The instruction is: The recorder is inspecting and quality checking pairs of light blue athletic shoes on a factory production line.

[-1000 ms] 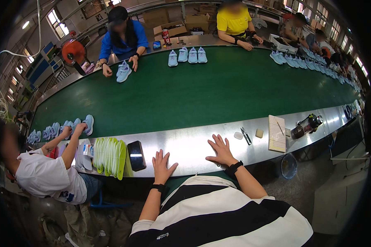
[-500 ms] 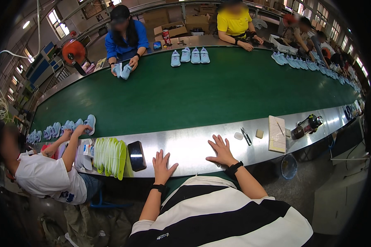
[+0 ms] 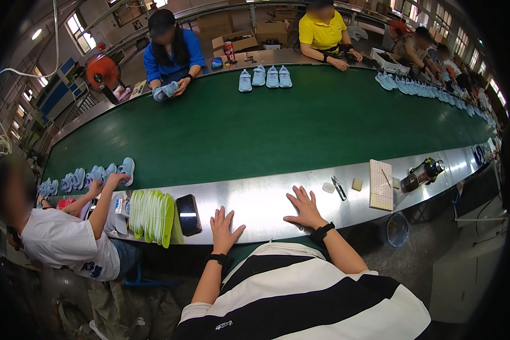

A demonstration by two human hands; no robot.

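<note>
My left hand (image 3: 225,230) lies on the metal table edge (image 3: 255,207) with its fingers spread and nothing in it. A dark phone (image 3: 188,215) is just left of it, beside a stack of white and lime-green insoles (image 3: 152,215). My right hand (image 3: 305,208) also rests flat on the metal, fingers apart, holding nothing. To its right lie a small whitish piece (image 3: 328,187), thread snips (image 3: 339,188) and a beige block (image 3: 357,184). Farther right, a pen lies on a checked notepad (image 3: 381,190).
A green conveyor belt (image 3: 266,130) runs beyond the table, bearing light-blue sneakers (image 3: 264,77) at the far side. A co-worker in white (image 3: 68,238) sits at my left, a hand at a sneaker (image 3: 127,170). A dark bottle (image 3: 422,174) lies right; a blue bin (image 3: 397,229) stands below.
My hands have stayed still. The sneakers on the belt have shifted slightly right. The co-worker in blue across the belt has brought the held light-blue sneakers closer together and turned them.
</note>
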